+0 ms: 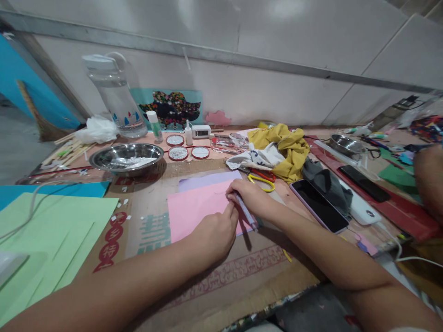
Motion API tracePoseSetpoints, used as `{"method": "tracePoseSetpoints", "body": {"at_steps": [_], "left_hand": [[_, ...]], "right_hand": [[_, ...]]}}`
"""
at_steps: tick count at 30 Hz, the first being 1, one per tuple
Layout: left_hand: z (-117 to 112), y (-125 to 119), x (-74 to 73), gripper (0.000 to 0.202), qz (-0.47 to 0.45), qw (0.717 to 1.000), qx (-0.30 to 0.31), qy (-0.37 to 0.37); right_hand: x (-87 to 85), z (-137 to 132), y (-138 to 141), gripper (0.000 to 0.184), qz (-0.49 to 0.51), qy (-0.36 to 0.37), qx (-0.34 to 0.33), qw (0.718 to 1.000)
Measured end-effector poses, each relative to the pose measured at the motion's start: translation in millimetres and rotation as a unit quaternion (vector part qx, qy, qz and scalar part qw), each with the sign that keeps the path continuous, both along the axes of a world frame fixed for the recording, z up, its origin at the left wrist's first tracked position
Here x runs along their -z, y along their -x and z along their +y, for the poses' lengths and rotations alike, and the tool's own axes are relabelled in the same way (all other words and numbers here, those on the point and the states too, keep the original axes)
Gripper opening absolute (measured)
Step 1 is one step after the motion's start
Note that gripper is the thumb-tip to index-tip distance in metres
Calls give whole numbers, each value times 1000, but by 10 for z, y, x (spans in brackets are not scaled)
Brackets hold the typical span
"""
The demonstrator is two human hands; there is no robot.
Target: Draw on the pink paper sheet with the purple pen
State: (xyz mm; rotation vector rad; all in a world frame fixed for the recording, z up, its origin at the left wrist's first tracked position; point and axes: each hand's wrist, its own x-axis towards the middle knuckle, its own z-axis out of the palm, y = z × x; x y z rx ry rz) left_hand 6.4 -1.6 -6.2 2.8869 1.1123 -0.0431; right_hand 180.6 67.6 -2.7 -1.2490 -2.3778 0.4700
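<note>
A pink sheet of paper [188, 207] lies on the cardboard in front of me, with a lavender sheet [195, 181] partly under it. My right hand [247, 196] is closed around a light purple pen [246, 213], whose rear end points down to the right. Its front end is hidden by my fingers. My left hand [218, 230] rests on the pink sheet, fingers curled and touching my right fingertips. Whatever its fingers pinch cannot be made out. Faint thin lines show on the paper just above the hands. Scissors with yellow handles [265, 183] lie just beyond my right hand.
To the left are green sheets [79, 216], a metal bowl [128, 159] with white scraps and a water bottle [117, 101]. Behind stand a glue stick [154, 127] and small red-rimmed dishes [178, 153]. A yellow cloth [289, 147] and a phone [320, 205] lie right. Another person's arm [429, 180] shows.
</note>
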Motion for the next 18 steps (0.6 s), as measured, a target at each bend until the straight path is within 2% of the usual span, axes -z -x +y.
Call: {"method": "tracePoseSetpoints", "body": {"at_steps": [4, 9, 14, 18], "left_hand": [[3, -2, -3, 48, -4, 1000, -4, 18], [9, -5, -17, 53, 15, 1000, 8, 14], [11, -3, -25, 50, 7, 1000, -5, 19], [5, -10, -18, 52, 21, 1000, 18, -2]], "right_hand": [[-7, 12, -4, 10, -17, -35, 29, 999], [-44, 1, -7, 11, 11, 14, 1, 1000], [31, 50, -10, 10, 6, -44, 30, 999], [69, 36, -13, 8, 31, -2, 5, 1000]]}}
